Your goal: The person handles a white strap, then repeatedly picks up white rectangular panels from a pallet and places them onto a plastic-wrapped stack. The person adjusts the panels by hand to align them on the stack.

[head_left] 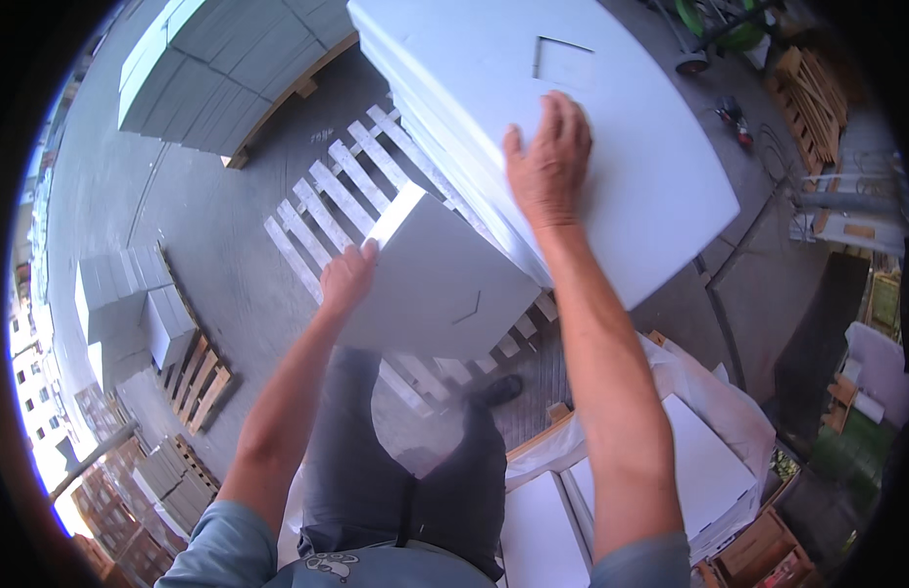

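My left hand (346, 279) grips the left edge of a white foam block (440, 284), held tilted above a white wooden pallet (332, 201). My right hand (549, 162) lies flat, fingers spread, on top of a tall stack of large white foam panels (650, 167) that stands on the pallet. The top panel has a square cut mark near its far side. The held block touches the side of the stack.
Grey-green panel stacks (214, 69) sit on a pallet at the upper left, smaller block stacks (131, 304) at the left. White slabs wrapped in plastic (699, 461) lie at the lower right. Wooden pallets (812, 98) and a green machine (724, 20) stand at the upper right.
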`<state>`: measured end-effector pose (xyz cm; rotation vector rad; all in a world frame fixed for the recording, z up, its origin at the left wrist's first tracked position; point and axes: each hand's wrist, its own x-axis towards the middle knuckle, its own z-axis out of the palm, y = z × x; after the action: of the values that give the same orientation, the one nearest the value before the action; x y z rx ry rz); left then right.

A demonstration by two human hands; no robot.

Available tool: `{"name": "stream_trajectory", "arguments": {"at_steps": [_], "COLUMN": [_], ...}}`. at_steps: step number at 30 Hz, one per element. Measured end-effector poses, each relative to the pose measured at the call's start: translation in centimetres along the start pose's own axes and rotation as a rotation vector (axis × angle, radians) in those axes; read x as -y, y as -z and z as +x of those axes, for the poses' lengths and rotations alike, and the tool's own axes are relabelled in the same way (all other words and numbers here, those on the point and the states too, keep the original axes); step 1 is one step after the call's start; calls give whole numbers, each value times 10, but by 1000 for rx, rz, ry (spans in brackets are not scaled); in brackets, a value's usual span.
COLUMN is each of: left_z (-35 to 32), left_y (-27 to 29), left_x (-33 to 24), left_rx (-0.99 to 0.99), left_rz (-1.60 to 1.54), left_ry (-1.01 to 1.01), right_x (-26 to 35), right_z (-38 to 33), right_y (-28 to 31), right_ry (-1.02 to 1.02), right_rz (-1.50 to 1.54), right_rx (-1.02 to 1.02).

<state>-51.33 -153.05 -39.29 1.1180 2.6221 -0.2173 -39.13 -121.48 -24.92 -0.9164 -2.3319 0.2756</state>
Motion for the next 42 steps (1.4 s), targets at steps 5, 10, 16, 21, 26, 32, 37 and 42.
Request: {"name": "stream_trajectory", "arguments": {"at_steps": [5, 10, 16, 21, 26, 32, 37, 42], "left_z": [-98, -159, -216, -252, -271, -266, -224, -198], "left_y": [91, 140, 142, 118, 103, 107, 106, 104], "left_x": [-119, -207, -291, -343, -370, -388, -421, -415], "left_rx": [152, 246, 247, 234, 242, 216, 115, 121], "left_rz": [-188, -175, -142, -86, -21, -93, -249, -250], "left_ry": [159, 127, 18, -43, -77, -225, -298, -341], "right_x": [44, 50, 83, 58, 38, 37, 34, 36], "right_z": [-197, -438, -515, -489, -516, -541, -526, -516], "right_y": [99, 162, 142, 142, 126, 104, 120, 105], "right_ry": [-183, -1309, -2405, -2074, -1955, -1602, -1428, -1320], "right_rz": [574, 621, 1714, 2443, 2557, 2783, 2663, 2568], "right_rx": [71, 373, 340, -147, -353, -635, -848, -760]}}
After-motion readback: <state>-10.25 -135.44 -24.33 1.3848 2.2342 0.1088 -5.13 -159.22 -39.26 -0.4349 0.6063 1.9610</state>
